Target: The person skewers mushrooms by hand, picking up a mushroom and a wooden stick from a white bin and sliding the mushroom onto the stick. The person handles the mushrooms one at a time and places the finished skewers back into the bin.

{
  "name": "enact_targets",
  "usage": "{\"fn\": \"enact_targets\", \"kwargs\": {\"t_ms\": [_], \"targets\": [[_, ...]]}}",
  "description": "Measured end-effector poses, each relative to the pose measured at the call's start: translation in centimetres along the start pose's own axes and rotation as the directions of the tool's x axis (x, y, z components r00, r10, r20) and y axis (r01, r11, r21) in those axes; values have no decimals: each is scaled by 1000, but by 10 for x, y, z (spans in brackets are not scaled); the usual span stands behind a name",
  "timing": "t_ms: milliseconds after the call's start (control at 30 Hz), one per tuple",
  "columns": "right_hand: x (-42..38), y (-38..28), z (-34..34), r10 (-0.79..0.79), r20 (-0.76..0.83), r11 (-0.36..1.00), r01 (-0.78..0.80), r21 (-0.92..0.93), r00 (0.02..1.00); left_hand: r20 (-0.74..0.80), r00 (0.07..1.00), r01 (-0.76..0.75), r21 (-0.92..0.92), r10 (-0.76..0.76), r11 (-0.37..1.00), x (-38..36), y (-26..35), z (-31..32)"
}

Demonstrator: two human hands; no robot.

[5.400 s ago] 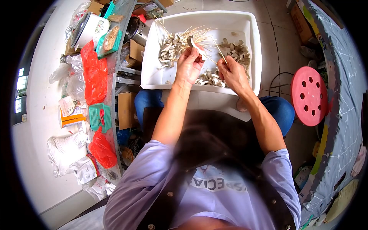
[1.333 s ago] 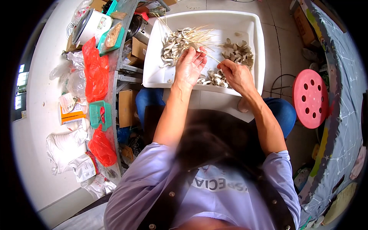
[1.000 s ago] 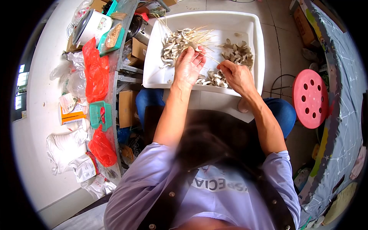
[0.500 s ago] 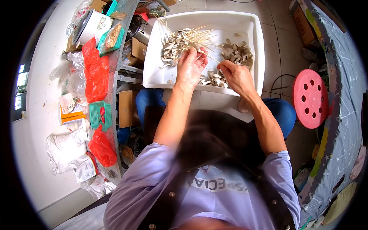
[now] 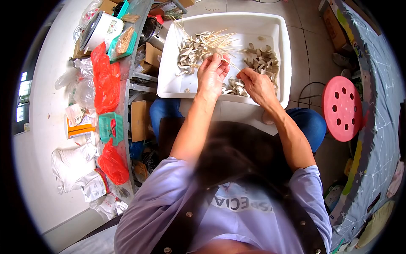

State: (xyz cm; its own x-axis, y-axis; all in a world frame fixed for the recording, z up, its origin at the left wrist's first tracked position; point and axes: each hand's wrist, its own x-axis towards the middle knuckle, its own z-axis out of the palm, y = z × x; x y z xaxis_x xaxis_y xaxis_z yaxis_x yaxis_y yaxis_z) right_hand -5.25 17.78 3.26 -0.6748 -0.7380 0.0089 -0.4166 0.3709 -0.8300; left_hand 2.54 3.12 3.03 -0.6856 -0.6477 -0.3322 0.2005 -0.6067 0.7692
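Over the near side of a white plastic tub [image 5: 282, 46], my left hand [image 5: 212, 76] pinches a grey oyster mushroom piece [image 5: 218, 51], partly hidden by the fingers. A thin bamboo skewer [image 5: 232, 64] runs from that mushroom to my right hand [image 5: 259, 86], whose closed fingers grip its other end. Just beyond my left hand lies a pile of threaded mushroom skewers [image 5: 196, 45], their bare sticks pointing mostly right. Loose oyster mushrooms [image 5: 263, 61] are heaped on the tub's right side, and more loose pieces [image 5: 235, 86] lie between my hands.
On the left, a long table holds a white rice cooker [image 5: 103, 30], red plastic bags [image 5: 105, 80] and a green basket [image 5: 111, 127]. A red round stool [image 5: 342, 109] stands right of my knee. Grey patterned cloth [image 5: 366, 148] hangs along the far right.
My right hand has shifted slightly left, nearer my left hand. My left hand has turned a little and still pinches the mushroom. The piles look the same.
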Motion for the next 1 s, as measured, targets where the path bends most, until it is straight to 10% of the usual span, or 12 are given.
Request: {"fn": "enact_targets", "kwargs": {"t_ms": [867, 1000], "targets": [[8, 9, 12, 182, 195, 957, -219, 189, 964, -135, 989, 77, 112, -62, 991, -3, -26, 2], [8, 16, 5, 65, -45, 998, -66, -23, 997, -233, 961, 171, 89, -147, 981, 20, -18, -9]]}}
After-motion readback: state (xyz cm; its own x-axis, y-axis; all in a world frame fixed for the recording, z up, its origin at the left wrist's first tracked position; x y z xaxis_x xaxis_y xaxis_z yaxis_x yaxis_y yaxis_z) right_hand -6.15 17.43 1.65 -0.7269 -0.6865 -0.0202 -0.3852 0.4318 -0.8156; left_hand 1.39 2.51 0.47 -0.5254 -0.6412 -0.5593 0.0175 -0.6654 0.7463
